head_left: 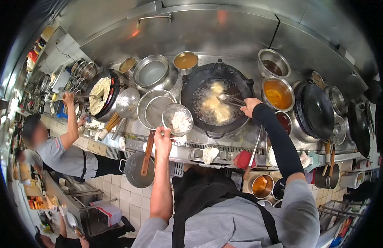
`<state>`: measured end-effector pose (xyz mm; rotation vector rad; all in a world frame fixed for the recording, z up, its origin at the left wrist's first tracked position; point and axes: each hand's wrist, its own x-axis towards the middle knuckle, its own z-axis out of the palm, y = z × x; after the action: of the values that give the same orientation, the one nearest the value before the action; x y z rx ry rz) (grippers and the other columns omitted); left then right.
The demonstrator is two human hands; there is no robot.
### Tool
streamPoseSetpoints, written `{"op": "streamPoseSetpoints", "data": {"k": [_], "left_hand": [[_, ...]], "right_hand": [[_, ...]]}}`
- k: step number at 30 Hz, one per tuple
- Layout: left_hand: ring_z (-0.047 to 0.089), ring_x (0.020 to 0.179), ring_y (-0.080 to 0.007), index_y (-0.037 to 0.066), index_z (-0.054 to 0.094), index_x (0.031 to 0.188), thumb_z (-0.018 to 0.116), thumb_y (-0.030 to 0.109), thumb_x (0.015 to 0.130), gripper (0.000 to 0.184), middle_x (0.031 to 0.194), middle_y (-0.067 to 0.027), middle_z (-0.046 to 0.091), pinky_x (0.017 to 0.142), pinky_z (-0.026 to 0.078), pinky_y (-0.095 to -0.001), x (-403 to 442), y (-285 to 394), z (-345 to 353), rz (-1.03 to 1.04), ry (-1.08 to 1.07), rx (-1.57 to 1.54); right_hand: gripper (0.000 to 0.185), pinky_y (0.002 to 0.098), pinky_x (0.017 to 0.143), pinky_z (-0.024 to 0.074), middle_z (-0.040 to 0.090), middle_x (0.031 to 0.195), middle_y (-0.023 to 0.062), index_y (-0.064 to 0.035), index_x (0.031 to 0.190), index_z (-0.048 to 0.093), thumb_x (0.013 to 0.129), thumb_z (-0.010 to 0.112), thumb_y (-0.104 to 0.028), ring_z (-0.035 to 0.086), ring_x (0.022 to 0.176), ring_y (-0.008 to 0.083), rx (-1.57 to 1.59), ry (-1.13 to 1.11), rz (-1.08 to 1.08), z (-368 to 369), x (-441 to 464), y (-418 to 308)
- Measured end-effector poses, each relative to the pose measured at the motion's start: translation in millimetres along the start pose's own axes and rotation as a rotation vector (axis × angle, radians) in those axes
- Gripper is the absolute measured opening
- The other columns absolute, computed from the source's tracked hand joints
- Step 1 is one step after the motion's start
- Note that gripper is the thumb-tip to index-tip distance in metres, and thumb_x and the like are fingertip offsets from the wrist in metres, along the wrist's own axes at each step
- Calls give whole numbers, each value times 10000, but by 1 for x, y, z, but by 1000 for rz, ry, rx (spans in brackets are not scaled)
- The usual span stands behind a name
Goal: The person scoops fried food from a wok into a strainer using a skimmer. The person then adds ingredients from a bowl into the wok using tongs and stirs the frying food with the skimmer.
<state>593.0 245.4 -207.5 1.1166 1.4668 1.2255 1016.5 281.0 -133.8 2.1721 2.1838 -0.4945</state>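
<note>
My left hand (162,139) grips the near rim of a small round metal bowl (168,115), tilted so that I see the whitish pieces (180,122) in it. Their kind is not clear. Metal tongs (232,100) are in my closed right hand (251,107), reaching over a large black wok (192,103) from the right. The tips are at pale golden battered pieces (216,109) frying in bubbling oil. The bowl is just left of the wok.
Wire strainers (144,111) lie left of the bowl, with a perforated ladle (127,102) beyond. Pots of brown liquid (186,60) and amber liquid (278,94) surround the wok. Another black wok (318,111) stands right. A co-worker (67,153) stirs a wok (101,96) at left.
</note>
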Motion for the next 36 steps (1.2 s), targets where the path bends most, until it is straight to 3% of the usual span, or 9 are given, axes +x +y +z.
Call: {"op": "streamPoseSetpoints", "data": {"k": [4,6,9,11,15,20,23,32,36], "left_hand": [[624,608,-136,23,536,993,583,104,985,94,884,-120,661,501,493,-270,-6,12,2,18,-22,28],[628,614,-134,17,533,1000,583,97,985,96,943,-132,670,501,493,-270,0,3,-2,63,-60,95],[639,628,-153,-13,524,975,586,80,977,112,1202,-160,647,498,507,-289,11,-2,-2,241,-94,253],[663,875,-345,-16,540,927,599,90,934,122,1237,-245,637,755,517,-427,9,16,1,187,-123,230],[669,850,-317,-19,546,925,603,87,931,121,1102,-227,667,726,515,-421,21,7,-4,196,-133,288],[651,629,-244,-18,554,936,603,82,933,112,808,-173,667,598,507,-384,34,11,-8,155,-161,258],[598,549,-146,5,536,967,584,107,975,113,766,-109,670,488,497,-302,45,0,-11,124,-190,194],[660,643,-167,-4,536,955,578,88,976,103,851,-141,677,475,527,-313,65,-6,-13,93,-221,5],[665,649,-191,-14,533,932,586,81,964,114,983,-175,666,467,539,-328,66,6,-15,163,-215,64]], "right_hand": [[332,499,831,547,709,907,256,35,1058,661,905,647,-260,683,922,434,53,119,39,-8,-16,-22],[317,504,809,541,699,870,253,21,1065,634,902,644,-251,679,894,436,52,45,-150,-31,-42,-47],[319,519,790,527,683,847,255,3,1113,610,903,627,-237,667,868,437,15,-98,-320,-45,-72,-103],[284,528,752,527,675,801,235,-4,1071,608,897,627,-228,670,849,424,-2,-118,-360,-34,-72,-125],[277,507,752,528,680,823,224,4,1069,612,880,640,-196,668,850,419,-98,-131,-381,-41,-72,-142],[377,501,772,520,679,852,233,24,1188,623,877,651,-187,657,850,429,24,1,-307,-85,-111,-146],[371,471,802,525,691,901,261,39,1171,653,870,668,-177,668,885,424,99,135,-251,-104,-129,-138],[406,457,931,520,701,1058,258,32,1105,706,866,667,-293,660,1066,388,74,-30,105,-13,-36,-70],[369,461,868,547,706,969,267,39,1078,672,902,636,-283,682,986,401,-109,45,288,3,-26,-92]]}}
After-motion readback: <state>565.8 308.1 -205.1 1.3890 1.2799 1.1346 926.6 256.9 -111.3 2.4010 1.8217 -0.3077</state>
